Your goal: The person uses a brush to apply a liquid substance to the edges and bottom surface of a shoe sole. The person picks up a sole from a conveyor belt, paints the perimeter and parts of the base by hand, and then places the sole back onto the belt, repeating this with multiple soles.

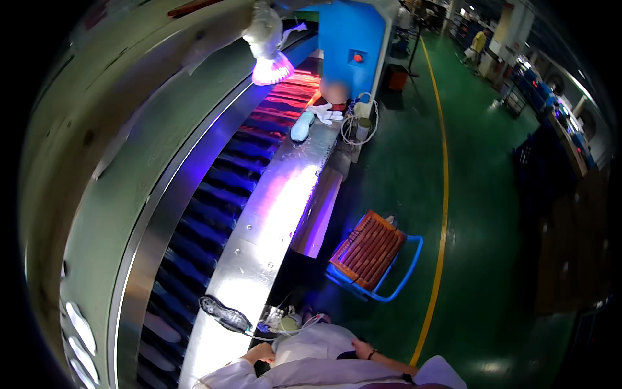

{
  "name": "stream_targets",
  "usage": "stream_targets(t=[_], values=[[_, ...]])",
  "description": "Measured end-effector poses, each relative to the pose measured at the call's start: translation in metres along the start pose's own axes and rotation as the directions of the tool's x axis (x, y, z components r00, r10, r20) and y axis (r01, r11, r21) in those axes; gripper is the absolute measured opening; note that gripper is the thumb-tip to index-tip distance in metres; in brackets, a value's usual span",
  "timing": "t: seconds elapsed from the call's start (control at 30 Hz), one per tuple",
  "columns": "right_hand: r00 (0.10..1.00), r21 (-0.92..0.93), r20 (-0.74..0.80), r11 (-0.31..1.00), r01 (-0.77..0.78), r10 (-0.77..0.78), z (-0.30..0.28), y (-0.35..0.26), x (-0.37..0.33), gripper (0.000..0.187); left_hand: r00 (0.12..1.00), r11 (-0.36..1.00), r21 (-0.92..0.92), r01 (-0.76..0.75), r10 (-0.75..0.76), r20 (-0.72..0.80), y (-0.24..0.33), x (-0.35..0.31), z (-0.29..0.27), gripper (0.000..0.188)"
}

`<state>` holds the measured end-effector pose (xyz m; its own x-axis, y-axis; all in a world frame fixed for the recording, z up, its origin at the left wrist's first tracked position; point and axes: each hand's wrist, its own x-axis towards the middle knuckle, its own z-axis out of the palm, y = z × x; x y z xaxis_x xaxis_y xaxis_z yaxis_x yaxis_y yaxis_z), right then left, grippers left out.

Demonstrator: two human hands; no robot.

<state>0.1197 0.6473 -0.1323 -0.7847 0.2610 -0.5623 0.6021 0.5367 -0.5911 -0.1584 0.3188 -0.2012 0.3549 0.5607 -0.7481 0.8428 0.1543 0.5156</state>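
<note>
At the lower edge, my left hand (pixel 261 353) is closed beside the near end of the steel ledge (pixel 246 240), against my white clothing. What it holds, if anything, is hidden. My right hand (pixel 364 350) lies by my lap, a dark band on its wrist; its fingers are mostly hidden. A dark shoe sole (pixel 225 314) rests on the ledge ahead of my left hand, touched by neither hand. Just right of that sole are a small container (pixel 289 322) and a pale cord.
Left of the ledge runs a roller conveyor (pixel 217 207) under a glowing lamp (pixel 271 68). Pale soles (pixel 81 321) line the far left. A light-blue sole (pixel 302 126) and a white glove (pixel 327 114) are by the blue machine (pixel 350 45). A slatted stool (pixel 370 249) stands right.
</note>
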Motion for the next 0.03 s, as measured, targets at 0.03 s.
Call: stream_targets(t=[0.03], values=[[0.997,0.024,0.028,0.997,-0.079,0.079,-0.0091,-0.0080,0.0051,0.032,1.000,1.000,0.012,-0.001,0.000,0.018,-0.0088,-0.0116,0.0044,0.023]])
